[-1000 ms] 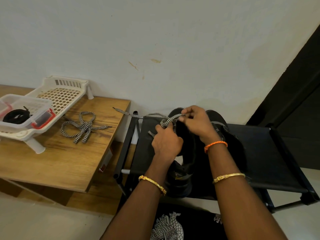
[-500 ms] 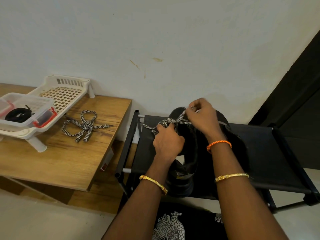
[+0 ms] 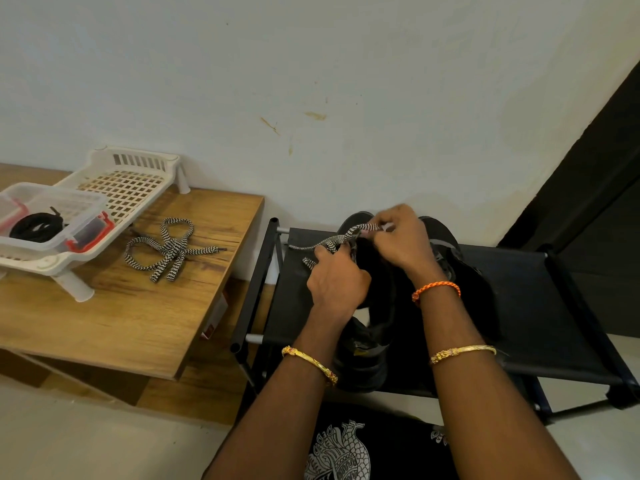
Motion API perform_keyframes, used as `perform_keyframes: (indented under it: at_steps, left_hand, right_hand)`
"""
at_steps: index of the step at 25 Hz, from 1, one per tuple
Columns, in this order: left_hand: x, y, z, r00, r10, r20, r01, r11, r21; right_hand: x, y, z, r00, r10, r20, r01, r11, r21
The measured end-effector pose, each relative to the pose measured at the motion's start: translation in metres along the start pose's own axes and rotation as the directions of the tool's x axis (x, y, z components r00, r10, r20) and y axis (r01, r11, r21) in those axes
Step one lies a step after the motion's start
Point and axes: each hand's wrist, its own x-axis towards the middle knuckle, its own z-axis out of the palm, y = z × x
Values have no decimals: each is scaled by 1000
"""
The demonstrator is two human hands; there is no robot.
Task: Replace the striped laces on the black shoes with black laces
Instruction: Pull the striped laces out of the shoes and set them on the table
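On rack — both grips pinch striped lace | spare lace — table

A wooden table bears a white basket and striped lace; a black rack bears black shoes.

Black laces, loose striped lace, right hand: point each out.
black laces [image 3: 34,227], head view, middle of the coil.
loose striped lace [image 3: 172,250], head view, its knotted middle.
right hand [image 3: 401,237], head view, back of hand.
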Motion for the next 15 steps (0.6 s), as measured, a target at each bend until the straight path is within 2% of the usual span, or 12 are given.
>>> perform_keyframes:
  at_steps: [2,4,6,7,8,9,10,12,13,15]
  left_hand:
    - [1,0,0,1000,-2,2,2,1000,2]
    - [1,0,0,1000,-2,-2,2,1000,11]
    - [1,1,1,1000,-3,-5,4,1000,8]
    - [0,1,1,1000,-3,-6,3,1000,5]
    - [0,0,1,1000,-3,-7,3,1000,-2]
    - [0,0,1,1000,-2,-8,2,1000,-10]
    - [1,0,0,1000,0,-7,-1,1000,-16]
    - [1,-1,1,1000,5,-8,-5,1000,-29]
    - [1,-2,1,1000,7,-9,-7,999,-37]
    - [1,-2,1,1000,9,-18,-10,999,-44]
  right_hand:
    - [0,-8,-9,995,36,-88,-7,950,312]
    - [1,-15,-16,993,70,-90,-3,804,594]
    - [0,-18,-17,987,143,-68,-45,665,745]
    - [-2,-17,-16,981,170,-91,-56,703,709]
    - [-2,-14,-12,979,155,-134,-51,817,574]
    - [-2,-10,-8,983,106,-152,-43,929,367]
    - [-2,-5,-3,992,51,-117,-33,988,149]
    - [1,2,7,997,66,37,-58,980,-192]
    - [3,4,11,988,118,95,-87,955,-282]
    - [4,3,13,975,171,144,-113,932,-345]
